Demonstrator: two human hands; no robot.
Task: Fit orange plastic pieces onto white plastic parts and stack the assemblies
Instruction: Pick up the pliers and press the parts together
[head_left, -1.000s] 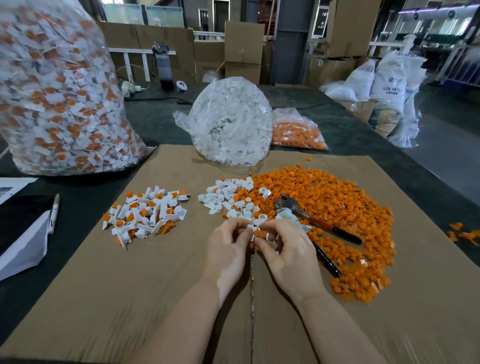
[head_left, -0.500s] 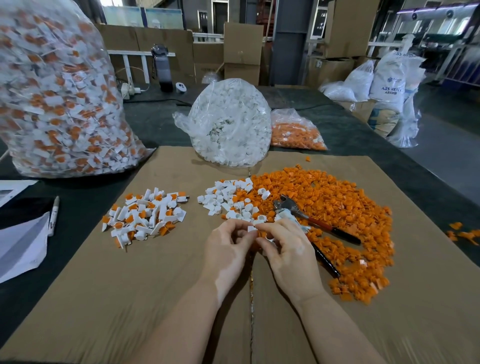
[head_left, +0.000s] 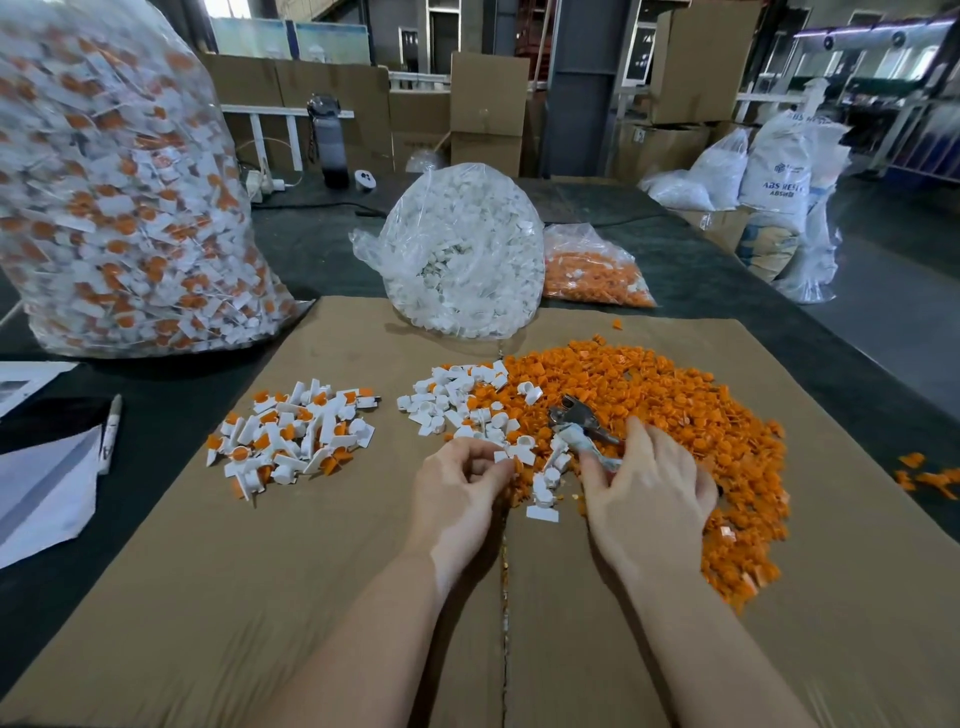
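1. Left hand has its fingers curled, pinching a small white part at the fingertips; an orange edge shows just beside it, but we cannot tell whether an orange piece is already fitted.
2. Right hand has left the left hand, where both worked together half a second ago, and now lies with straight, spread fingers over the near edge of the orange pile. It holds nothing we can see.
3. We judge that one fitting step has ended or paused and the right hand is reaching for the next orange piece.
4. Loose white parts lie touching the left edge of the orange pile; a few more are scattered between the two hands.
5. Finished assemblies sit in a heap well to the left on the cardboard sheet, in no orderly stack.
6. Pliers lie on the orange pile just beyond the right fingertips and could obstruct picking there.
7. Behind stand a large bag of assemblies, a bag of white parts and a bag of orange pieces; a marker lies at far left.
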